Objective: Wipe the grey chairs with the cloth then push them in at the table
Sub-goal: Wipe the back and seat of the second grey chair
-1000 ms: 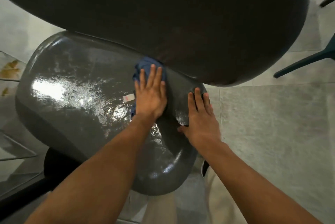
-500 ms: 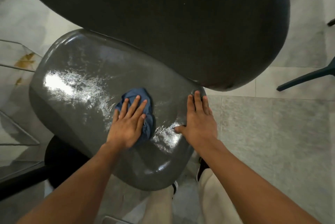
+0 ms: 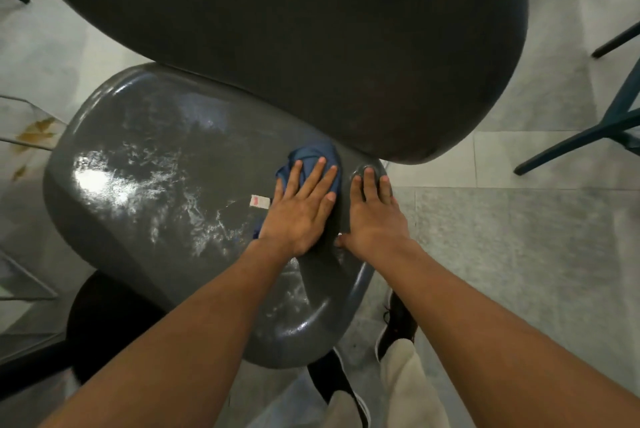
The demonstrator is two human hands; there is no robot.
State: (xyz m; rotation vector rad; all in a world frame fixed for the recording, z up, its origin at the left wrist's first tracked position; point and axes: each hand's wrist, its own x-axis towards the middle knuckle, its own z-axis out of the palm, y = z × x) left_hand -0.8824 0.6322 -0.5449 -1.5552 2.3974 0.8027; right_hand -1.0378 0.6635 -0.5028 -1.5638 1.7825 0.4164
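A glossy grey chair seat [image 3: 149,185] fills the middle of the view, streaked with wet smears. Its dark backrest [image 3: 311,29] looms across the top. My left hand [image 3: 301,206] lies flat with straight fingers on a crumpled blue cloth [image 3: 311,156], pressing it onto the seat near the base of the backrest. The cloth's white tag [image 3: 259,202] sticks out to the left. My right hand [image 3: 374,216] rests flat on the seat's right edge, fingers straight, just right of the left hand.
Pale grey floor tiles [image 3: 519,272] spread to the right. Dark blue-green legs of another chair [image 3: 588,133] stand at the right edge. A glass surface [image 3: 24,137] with yellow-brown marks lies at the left. My shoes [image 3: 398,323] and light trousers show below the seat.
My left hand has slid the cloth from the seat's middle forward and to the right, up against the backrest. My right hand has stayed on the seat's right edge.
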